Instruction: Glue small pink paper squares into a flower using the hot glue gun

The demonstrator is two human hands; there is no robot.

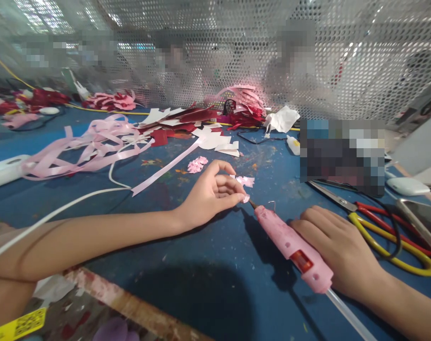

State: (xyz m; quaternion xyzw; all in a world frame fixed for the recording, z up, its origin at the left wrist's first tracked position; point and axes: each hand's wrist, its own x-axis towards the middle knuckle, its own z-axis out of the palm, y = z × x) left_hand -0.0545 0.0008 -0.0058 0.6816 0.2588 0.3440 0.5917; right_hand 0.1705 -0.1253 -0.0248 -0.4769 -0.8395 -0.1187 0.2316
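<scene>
My left hand point(220, 189) pinches a small pink ribbon piece point(246, 199) between thumb and fingertip, above the blue table. My right hand point(331, 241) is wrapped round a pink glue gun point(290, 246), with a clear glue stick point(348, 312) poking out of its back end. The gun's metal nozzle points left and reaches the ribbon piece; whether it touches cannot be made out. Just behind my left fingers lies another pink ribbon scrap point(246, 181). A little pile of pink ribbon bits point(197, 164) rests on the table beyond my left hand.
Scissors point(386, 227) with red and yellow handles lie right of my right hand, near a phone point(423, 222). Loose pink ribbon point(84, 151) loops at left, with a white cable point(62, 206) before it. Red and white scraps point(187, 118) lie below a perforated metal screen point(215, 57).
</scene>
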